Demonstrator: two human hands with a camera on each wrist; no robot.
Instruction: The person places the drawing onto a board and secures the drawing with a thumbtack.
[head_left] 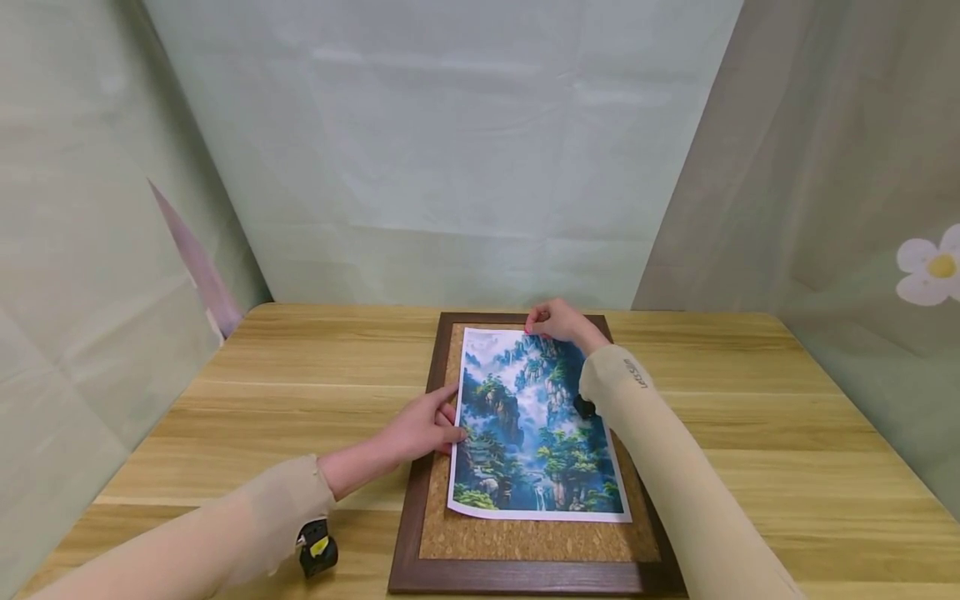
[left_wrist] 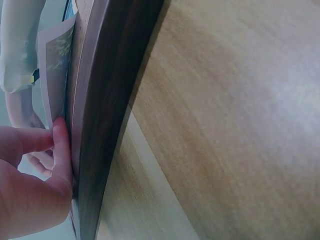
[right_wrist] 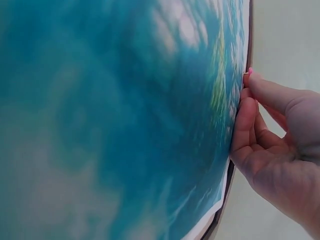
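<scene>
A dark wooden frame (head_left: 420, 467) with a cork panel (head_left: 525, 542) lies flat on the wooden table (head_left: 750, 433). On the cork lies a landscape print (head_left: 536, 425) of green cliffs and mist. Its lower left corner curls up a little. My left hand (head_left: 423, 429) rests on the frame's left side, with straight fingers (left_wrist: 61, 150) pressing at the print's left edge (left_wrist: 52, 75). My right hand (head_left: 558, 321) reaches to the print's far right corner. There its curled fingertips (right_wrist: 245, 112) pinch the paper's edge (right_wrist: 227, 100) beside the frame rail.
Pale green cloth walls (head_left: 450, 150) close the table in at the back and on both sides. The right cloth bears a white flower (head_left: 930, 267). A small black and yellow device (head_left: 318, 548) sits under my left forearm. Bare tabletop lies left and right of the frame.
</scene>
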